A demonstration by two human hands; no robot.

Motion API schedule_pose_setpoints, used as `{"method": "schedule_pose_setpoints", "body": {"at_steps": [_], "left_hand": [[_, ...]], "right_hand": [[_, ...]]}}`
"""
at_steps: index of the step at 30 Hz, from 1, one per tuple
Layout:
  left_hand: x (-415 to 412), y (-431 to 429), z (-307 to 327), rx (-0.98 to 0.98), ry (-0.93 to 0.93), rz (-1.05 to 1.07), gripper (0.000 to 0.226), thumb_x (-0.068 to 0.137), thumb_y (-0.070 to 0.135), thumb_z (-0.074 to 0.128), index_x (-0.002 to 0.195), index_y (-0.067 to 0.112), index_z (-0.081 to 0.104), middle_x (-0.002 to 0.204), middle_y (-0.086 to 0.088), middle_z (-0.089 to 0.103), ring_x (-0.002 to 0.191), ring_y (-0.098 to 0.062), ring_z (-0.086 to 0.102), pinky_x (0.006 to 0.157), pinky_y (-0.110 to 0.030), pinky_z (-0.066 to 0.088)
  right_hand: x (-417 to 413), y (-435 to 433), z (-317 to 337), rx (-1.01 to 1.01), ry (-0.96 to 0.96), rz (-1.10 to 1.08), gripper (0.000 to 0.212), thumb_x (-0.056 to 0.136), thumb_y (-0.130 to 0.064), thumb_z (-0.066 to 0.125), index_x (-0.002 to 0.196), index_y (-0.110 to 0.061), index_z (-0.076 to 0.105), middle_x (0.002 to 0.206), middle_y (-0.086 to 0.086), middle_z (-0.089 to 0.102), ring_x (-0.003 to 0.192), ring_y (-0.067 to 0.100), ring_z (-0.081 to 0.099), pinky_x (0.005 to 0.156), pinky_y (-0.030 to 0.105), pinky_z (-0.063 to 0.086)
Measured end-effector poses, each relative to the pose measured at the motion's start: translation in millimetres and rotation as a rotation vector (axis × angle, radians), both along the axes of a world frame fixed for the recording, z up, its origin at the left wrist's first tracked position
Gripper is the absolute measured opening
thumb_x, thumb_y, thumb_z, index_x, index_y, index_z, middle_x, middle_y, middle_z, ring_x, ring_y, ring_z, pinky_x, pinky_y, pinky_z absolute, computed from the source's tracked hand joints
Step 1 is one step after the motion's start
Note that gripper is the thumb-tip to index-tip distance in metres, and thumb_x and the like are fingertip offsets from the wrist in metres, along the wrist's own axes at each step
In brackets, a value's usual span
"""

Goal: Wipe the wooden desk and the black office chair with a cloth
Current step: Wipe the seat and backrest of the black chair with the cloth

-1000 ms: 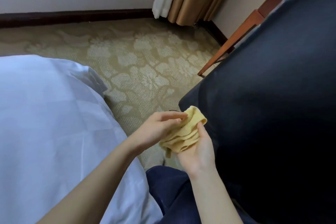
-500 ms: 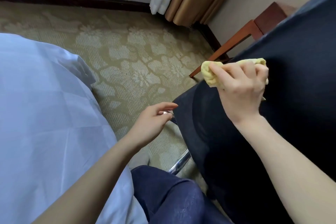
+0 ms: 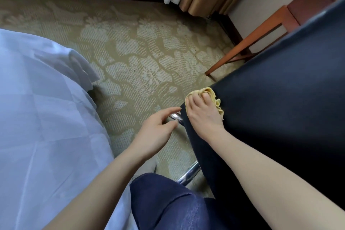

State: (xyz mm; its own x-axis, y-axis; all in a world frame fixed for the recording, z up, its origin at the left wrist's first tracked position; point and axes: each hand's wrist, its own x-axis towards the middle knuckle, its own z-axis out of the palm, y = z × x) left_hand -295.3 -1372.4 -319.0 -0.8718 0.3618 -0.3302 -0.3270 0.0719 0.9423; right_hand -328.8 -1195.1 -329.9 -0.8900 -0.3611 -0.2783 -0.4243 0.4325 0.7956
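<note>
Right hand [image 3: 203,115] slid down the chair [image 3: 280,99], pressing half-hidden cloth [image 3: 211,92] — left hand [image 3: 155,132] loosely spread

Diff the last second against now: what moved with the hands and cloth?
The left hand let go of the yellow cloth and now hovers open by the chrome frame. The right hand carried the cloth up onto the black chair, then drew it back to the chair's near corner, pressing it flat. Bed and carpet unchanged.

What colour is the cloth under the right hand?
Pale yellow. The cloth shows best in the head view, pressed on the black chair.
</note>
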Motion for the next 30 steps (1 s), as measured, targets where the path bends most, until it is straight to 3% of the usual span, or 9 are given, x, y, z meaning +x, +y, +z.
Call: {"method": "schedule_pose_setpoints", "body": {"at_steps": [2, 7, 11, 15, 18, 20, 23, 27, 30], "left_hand": [[-10, 12, 5, 0.039, 0.039, -0.024, 0.047, 0.094, 0.006, 0.048, 0.135, 0.028, 0.049, 0.132, 0.014, 0.048, 0.117, 0.006, 0.043, 0.084, 0.007, 0.026], [-27, 52, 11, 0.049, 0.088, -0.210, 0.071, 0.090, -0.008, 0.038, 0.148, 0.030, 0.024, 0.157, 0.012, 0.014, 0.144, -0.004, 0.007, 0.119, -0.028, 0.007], [-26, 75, 3, -0.014, 0.102, -0.308, 0.087, 0.082, -0.011, 0.038, 0.151, 0.032, 0.007, 0.158, 0.013, 0.006, 0.146, -0.008, 0.000, 0.119, -0.032, 0.006], [-19, 83, -6, -0.018, 0.093, -0.321, 0.093, 0.080, -0.016, 0.036, 0.150, 0.033, -0.001, 0.157, 0.014, 0.000, 0.145, -0.009, -0.004, 0.119, -0.031, 0.006], [-15, 84, -10, -0.037, 0.106, -0.315, 0.094, 0.080, -0.016, 0.034, 0.150, 0.035, -0.003, 0.156, 0.018, -0.003, 0.145, -0.007, -0.005, 0.113, -0.016, 0.013], [-15, 83, -11, -0.026, 0.106, -0.312, 0.094, 0.080, -0.016, 0.032, 0.149, 0.037, -0.003, 0.155, 0.021, -0.003, 0.144, -0.006, -0.005, 0.088, 0.004, 0.024], [-19, 80, -8, 0.001, 0.088, -0.307, 0.092, 0.081, -0.016, 0.030, 0.150, 0.038, 0.001, 0.156, 0.022, -0.001, 0.145, -0.006, -0.004, 0.064, 0.009, 0.028], [-18, 73, -10, -0.047, 0.124, -0.250, 0.090, 0.080, -0.013, 0.030, 0.150, 0.038, 0.007, 0.159, 0.010, 0.007, 0.146, -0.012, 0.001, 0.096, -0.008, 0.030], [-10, 69, -9, -0.107, 0.111, -0.231, 0.088, 0.080, -0.014, 0.029, 0.151, 0.033, 0.007, 0.159, 0.006, 0.009, 0.147, -0.015, 0.002, 0.117, -0.031, 0.013]], "right_hand": [[6, 2, -19, 0.009, -0.112, -0.035, 0.052, 0.096, -0.027, 0.035, 0.142, -0.003, 0.034, 0.141, 0.016, 0.033, 0.133, 0.034, 0.020, 0.106, 0.051, 0.013], [30, 15, -40, 0.020, -0.257, 0.028, 0.051, 0.096, -0.028, 0.038, 0.144, -0.010, 0.036, 0.151, 0.012, 0.028, 0.142, 0.033, 0.016, 0.115, 0.046, 0.010], [60, 26, -40, 0.115, -0.286, 0.163, 0.051, 0.096, -0.028, 0.040, 0.144, -0.011, 0.037, 0.153, 0.016, 0.020, 0.142, 0.035, 0.011, 0.115, 0.049, 0.007], [101, 48, -15, 0.130, -0.390, 0.199, 0.039, 0.091, -0.027, 0.048, 0.123, -0.011, 0.062, 0.135, 0.013, 0.046, 0.128, 0.029, 0.038, 0.108, 0.041, 0.030], [130, 65, 13, 0.090, -0.423, 0.199, 0.034, 0.076, -0.030, 0.064, 0.099, -0.008, 0.074, 0.114, 0.009, 0.063, 0.114, 0.026, 0.053, 0.099, 0.039, 0.039], [146, 77, 31, 0.127, -0.398, 0.215, 0.032, 0.067, -0.023, 0.069, 0.092, -0.005, 0.076, 0.106, 0.010, 0.066, 0.109, 0.029, 0.051, 0.096, 0.039, 0.032], [157, 85, 61, 0.137, -0.241, 0.215, 0.031, 0.070, -0.008, 0.056, 0.096, 0.002, 0.070, 0.104, 0.017, 0.058, 0.106, 0.030, 0.041, 0.093, 0.036, 0.030], [145, 73, 89, 0.094, 0.007, 0.168, 0.052, 0.089, 0.004, 0.022, 0.115, -0.002, 0.066, 0.112, 0.013, 0.038, 0.108, 0.025, 0.036, 0.094, 0.034, 0.028], [113, 52, 106, -0.005, 0.037, 0.084, 0.044, 0.087, -0.019, 0.037, 0.120, -0.016, 0.067, 0.117, 0.002, 0.056, 0.112, 0.022, 0.037, 0.095, 0.035, 0.025]]}}
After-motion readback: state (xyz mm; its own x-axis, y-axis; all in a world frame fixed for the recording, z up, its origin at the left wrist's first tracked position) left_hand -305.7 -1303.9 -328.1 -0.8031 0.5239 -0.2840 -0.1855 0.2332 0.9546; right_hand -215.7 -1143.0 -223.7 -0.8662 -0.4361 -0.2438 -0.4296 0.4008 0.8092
